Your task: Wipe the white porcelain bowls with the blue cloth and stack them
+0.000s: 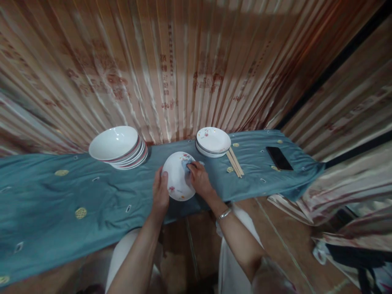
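A white plate [178, 179] with small flower prints is tilted up over the front of the cloth-covered table. Its left edge is gripped by my left hand [160, 191], thumb on the face and fingers behind. My right hand [199, 178] is closed on a light blue cloth [186, 164] and presses it against the upper right part of the plate. Most of the cloth is hidden under my fingers. Behind and to the right, a stack of similar flowered plates [213, 140] sits near my right hand.
A stack of white bowls [114, 143] with red rims stands at the back left. Chopsticks [234, 162] lie beside the plate stack, and a black phone [279, 158] rests farther right. The table's teal cloth [107, 204] is wrinkled. A pleated curtain [137, 73] hangs right behind the table.
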Available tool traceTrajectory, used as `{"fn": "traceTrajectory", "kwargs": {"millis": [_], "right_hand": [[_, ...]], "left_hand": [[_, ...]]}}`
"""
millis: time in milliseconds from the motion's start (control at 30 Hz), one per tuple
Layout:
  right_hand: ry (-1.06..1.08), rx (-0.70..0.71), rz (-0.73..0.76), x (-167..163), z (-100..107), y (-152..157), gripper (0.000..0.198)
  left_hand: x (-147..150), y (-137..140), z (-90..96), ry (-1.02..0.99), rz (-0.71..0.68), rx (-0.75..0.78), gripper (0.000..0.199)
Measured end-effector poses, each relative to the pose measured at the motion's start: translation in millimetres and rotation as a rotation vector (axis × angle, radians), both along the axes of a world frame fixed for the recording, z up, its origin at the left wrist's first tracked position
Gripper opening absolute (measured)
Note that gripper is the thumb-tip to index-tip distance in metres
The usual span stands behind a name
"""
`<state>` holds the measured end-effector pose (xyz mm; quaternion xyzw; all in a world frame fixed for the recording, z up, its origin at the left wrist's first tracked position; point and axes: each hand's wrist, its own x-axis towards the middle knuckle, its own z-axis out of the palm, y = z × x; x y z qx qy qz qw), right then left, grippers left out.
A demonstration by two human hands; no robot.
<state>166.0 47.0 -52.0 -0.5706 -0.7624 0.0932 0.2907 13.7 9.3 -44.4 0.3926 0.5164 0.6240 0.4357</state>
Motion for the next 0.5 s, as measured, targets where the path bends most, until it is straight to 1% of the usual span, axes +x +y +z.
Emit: {"fn": "traceTrajectory", "kwargs": {"millis": [100,233,367,500], "right_hand": [[0.151,0.018,0.030,-5.9,-3.6,6.0,0.045],[0.299,0.038,0.094,-14.4,-6.3,13.0,0.050],[0.378,0.034,0.151,-24.9,-4.9,15.3,0.048],[0.416,0.027,0.227,-35.9,1.1,10.7,0.041]], "left_hand": [[1.6,-1.8,2.6,-0.008,0.014,0.017,0.049],[3.4,-3.9,6.7,0.028,0.032,0.039,0.046],[3.3,-5.0,7.3,0.056,0.041,0.020,0.047],[1.6,-4.9,4.7,0.069,0.050,0.030,0.045]]}}
